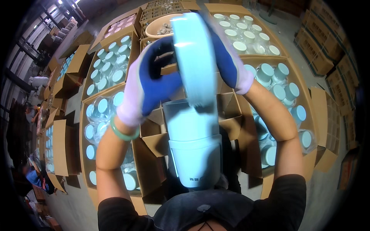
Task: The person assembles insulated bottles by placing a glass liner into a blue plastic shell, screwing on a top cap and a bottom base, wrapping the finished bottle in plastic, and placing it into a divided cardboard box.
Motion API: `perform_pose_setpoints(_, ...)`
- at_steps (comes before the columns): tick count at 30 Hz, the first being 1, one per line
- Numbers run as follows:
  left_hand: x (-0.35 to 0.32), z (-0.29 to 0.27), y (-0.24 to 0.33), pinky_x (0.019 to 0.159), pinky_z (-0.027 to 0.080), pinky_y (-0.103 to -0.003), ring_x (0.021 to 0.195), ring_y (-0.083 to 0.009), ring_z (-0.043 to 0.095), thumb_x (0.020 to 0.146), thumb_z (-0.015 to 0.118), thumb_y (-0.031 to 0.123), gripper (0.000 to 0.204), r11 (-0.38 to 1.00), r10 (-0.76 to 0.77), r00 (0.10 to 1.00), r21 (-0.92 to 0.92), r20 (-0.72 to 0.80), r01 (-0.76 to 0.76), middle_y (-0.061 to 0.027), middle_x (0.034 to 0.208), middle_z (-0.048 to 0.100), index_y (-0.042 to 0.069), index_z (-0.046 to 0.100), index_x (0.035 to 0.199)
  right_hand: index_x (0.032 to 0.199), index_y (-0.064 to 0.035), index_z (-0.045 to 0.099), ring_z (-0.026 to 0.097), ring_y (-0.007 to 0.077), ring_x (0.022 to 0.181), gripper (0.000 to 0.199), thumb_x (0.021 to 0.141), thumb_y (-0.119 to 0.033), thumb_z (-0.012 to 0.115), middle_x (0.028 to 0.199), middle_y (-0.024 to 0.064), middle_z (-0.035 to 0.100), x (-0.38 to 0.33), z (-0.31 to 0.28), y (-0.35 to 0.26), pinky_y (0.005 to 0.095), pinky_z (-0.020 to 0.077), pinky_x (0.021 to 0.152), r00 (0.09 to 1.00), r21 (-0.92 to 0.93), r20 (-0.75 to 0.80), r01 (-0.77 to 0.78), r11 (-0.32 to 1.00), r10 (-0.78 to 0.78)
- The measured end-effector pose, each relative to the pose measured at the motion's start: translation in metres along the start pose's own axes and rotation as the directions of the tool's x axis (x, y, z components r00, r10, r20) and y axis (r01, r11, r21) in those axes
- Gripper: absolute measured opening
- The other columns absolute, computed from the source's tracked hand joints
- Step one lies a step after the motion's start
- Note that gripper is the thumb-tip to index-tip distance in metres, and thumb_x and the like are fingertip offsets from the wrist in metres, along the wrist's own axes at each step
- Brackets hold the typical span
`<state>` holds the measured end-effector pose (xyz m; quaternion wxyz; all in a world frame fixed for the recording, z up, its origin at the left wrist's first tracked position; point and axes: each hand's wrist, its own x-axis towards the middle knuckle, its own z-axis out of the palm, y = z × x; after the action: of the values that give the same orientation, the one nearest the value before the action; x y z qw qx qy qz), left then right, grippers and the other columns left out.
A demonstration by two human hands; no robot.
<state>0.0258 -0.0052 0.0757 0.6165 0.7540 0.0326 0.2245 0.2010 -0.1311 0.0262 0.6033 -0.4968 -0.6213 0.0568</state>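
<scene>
Both my hands wear gloves with blue palms and pale lilac backs. Between them, held up high, is a light-blue round plastic piece with a ribbed side, smeared by motion. The curled fingers and thumb of my left hand grip its left side. My right hand presses against its right side, fingertips partly hidden behind it. Directly below, close to my body, stands a light-blue cylindrical plastic container with raised side strips and a small printed mark. Whether the upper piece touches its rim, I cannot make out.
Open cartons of plastic-wrapped blue-capped bottles flank me at left and right. A carton of pale-capped bottles sits far right. Ahead are a tan basin of small parts and a divided carton. Another person is far left.
</scene>
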Motion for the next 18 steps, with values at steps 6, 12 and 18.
perform_pose_setpoints(6, -0.004, -0.004, -0.016, 0.099, 0.053, -0.039, 0.121, -0.0283, 0.057, 0.07, 0.078, 0.003, 0.078, 0.5, 0.544, 0.792, 0.652, 0.277, -0.571, -0.0166, 0.136, 0.051, 0.003, 0.047, 0.142, 0.153, -0.0105, 0.031, 0.051, 0.0211, 0.13, 0.065, 0.097, -0.019, 0.063, 0.145, 0.0097, 0.048, -0.012, 0.011, 0.007, 0.0334, 0.0471, 0.106, 0.931, 0.582, 0.291, -0.355, 0.732, 0.22)
perform_pose_setpoints(12, 0.018, -0.006, -0.021, 0.092, 0.055, -0.031, 0.112, -0.0194, 0.062, 0.08, 0.077, 0.006, 0.058, 0.986, -0.074, 0.997, -0.155, -0.038, 0.067, -0.0072, 0.12, 0.065, -0.004, 0.053, 0.132, 0.154, -0.0085, 0.028, 0.048, 0.023, 0.134, 0.07, 0.097, -0.031, 0.061, 0.148, 0.0141, 0.043, -0.012, 0.022, 0.001, 0.0362, 0.0453, 0.108, 0.989, 0.053, -0.122, 0.089, 0.995, -0.082)
perform_pose_setpoints(18, 0.018, -0.024, -0.05, 0.101, 0.051, -0.037, 0.121, -0.0336, 0.058, 0.07, 0.078, 0.001, 0.076, 0.36, 0.548, 0.743, 0.693, 0.385, -0.624, -0.0198, 0.138, 0.049, 0.005, 0.049, 0.14, 0.146, -0.0052, 0.041, 0.056, 0.0217, 0.127, 0.059, 0.104, -0.047, 0.044, 0.14, 0.0136, 0.054, 0.004, -0.002, 0.004, 0.0368, 0.0444, 0.109, 0.943, 0.777, 0.183, -0.313, 0.547, 0.279)
